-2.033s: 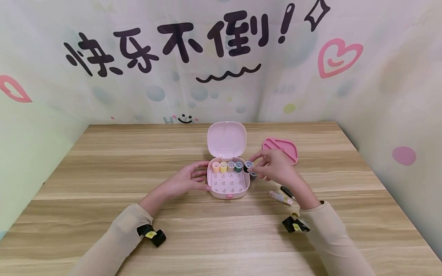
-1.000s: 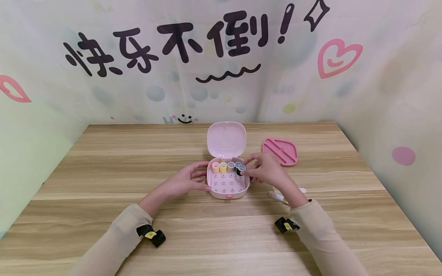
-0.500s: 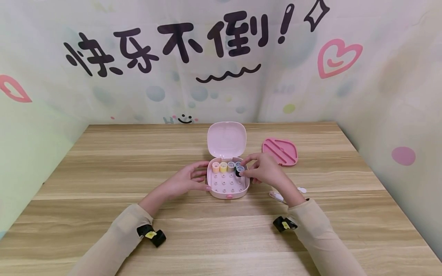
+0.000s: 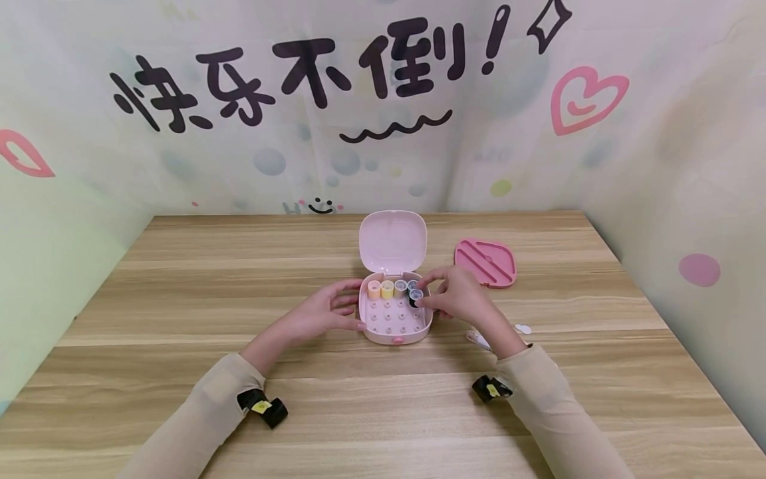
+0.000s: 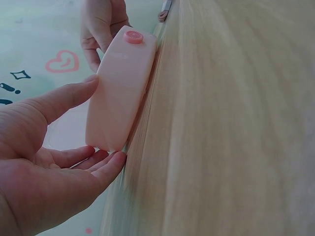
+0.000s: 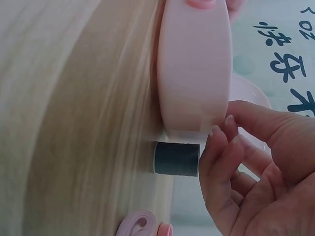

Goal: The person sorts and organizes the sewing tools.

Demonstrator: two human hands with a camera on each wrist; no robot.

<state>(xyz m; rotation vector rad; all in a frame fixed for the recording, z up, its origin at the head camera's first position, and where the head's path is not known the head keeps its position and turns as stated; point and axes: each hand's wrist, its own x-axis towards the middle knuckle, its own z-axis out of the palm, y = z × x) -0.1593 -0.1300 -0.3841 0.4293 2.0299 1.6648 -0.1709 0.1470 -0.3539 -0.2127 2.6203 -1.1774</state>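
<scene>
An open pink sewing box (image 4: 378, 336) stands mid-table, its lid (image 4: 392, 241) tipped back. Along its back row sit a peach thread spool (image 4: 374, 291), a yellow one (image 4: 387, 291), a grey one (image 4: 401, 289) and a partly covered dark green one. My right hand (image 4: 463, 294) pinches a black thread spool (image 4: 415, 301) by its edge, just in front of the green one, over the pegs. My left hand (image 4: 323, 309) holds the box's left side, with thumb and fingers (image 5: 110, 169) against it. A dark spool (image 6: 176, 159) on the table beside the box shows in the right wrist view.
Right of the box lies a darker pink divided tray (image 4: 487, 263). Small white items (image 4: 479, 340) are partly hidden under my right wrist. A pale pink looped item (image 6: 137, 223) shows at the bottom of the right wrist view. A printed cloth (image 4: 227, 159) hangs behind the table.
My right hand has carried the black spool leftward from beyond the box's right rim to inside it, then shifted it slightly forward. My left hand and the box stay put.
</scene>
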